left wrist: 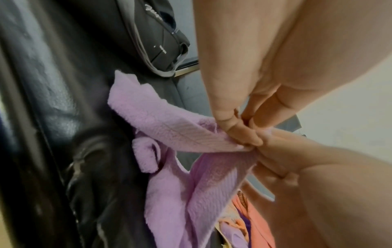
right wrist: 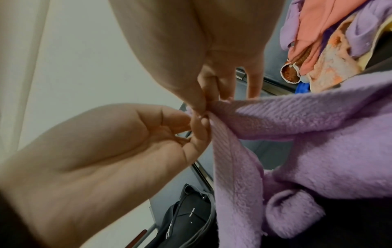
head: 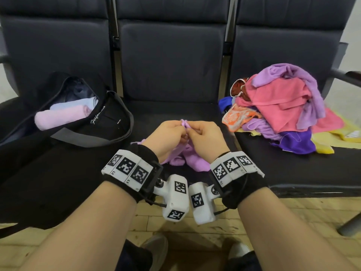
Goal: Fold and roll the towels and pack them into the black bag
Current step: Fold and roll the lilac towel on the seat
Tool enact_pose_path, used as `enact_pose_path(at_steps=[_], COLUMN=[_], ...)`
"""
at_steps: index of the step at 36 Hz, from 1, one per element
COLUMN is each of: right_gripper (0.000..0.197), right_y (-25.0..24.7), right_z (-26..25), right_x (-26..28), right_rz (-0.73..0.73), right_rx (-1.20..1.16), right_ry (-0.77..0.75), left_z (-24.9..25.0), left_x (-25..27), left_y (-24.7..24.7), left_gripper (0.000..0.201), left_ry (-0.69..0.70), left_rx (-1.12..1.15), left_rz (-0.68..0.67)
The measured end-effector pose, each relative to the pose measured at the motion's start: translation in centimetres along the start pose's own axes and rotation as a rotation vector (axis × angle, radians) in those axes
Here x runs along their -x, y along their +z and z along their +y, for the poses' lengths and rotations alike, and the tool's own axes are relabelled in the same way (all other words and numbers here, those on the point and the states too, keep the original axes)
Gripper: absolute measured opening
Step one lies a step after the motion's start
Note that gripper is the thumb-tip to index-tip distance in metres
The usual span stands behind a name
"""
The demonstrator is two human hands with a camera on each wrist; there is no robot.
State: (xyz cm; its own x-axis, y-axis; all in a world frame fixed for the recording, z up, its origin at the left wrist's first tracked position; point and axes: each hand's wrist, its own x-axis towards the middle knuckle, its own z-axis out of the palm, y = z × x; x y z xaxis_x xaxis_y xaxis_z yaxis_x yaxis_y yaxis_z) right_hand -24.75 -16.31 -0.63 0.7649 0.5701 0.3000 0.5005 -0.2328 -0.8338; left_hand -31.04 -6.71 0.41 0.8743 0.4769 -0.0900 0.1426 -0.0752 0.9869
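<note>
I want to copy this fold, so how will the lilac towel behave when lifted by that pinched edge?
Probably floppy: the lilac towel sags and bunches below where both hands pinch it. Likely light, since fingertips alone hold it. Its fluffy pile looks grippy, not slippery.

A waiting area is being suggested: a row of linked dark padded seats (head: 172, 61) with metal armrests (head: 343, 73) is being seen against a pale wall, over worn yellowish tiled floor (head: 195, 227).
</note>
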Motion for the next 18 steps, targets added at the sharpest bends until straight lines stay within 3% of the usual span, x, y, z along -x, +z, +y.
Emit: enact_pose_path(at_steps=[8,14,18], right_gripper=[0.023,0.03,0.018], right_y=[0.0,-0.1,0.1], right_z=[0.2,-0.2,-0.3], right_x=[-0.1,0.2,0.7], right_rz=[-0.022,-0.042,-0.035], right_rx=[-0.062,-0.204,-0.296], right_ry=[0.037,0.101,0.108], left_z=[-1.0,-1.1,-1.4], left_x=[0.0,-0.2,-0.5], left_y=[-0.8,-0.6,-0.6], left_gripper=[0.026,0.012,0.011], left_ry=[0.12,0.149,0.174], left_rx=[-0.034,0.035,-0.047], left_rz=[0.028,0.096,0.141])
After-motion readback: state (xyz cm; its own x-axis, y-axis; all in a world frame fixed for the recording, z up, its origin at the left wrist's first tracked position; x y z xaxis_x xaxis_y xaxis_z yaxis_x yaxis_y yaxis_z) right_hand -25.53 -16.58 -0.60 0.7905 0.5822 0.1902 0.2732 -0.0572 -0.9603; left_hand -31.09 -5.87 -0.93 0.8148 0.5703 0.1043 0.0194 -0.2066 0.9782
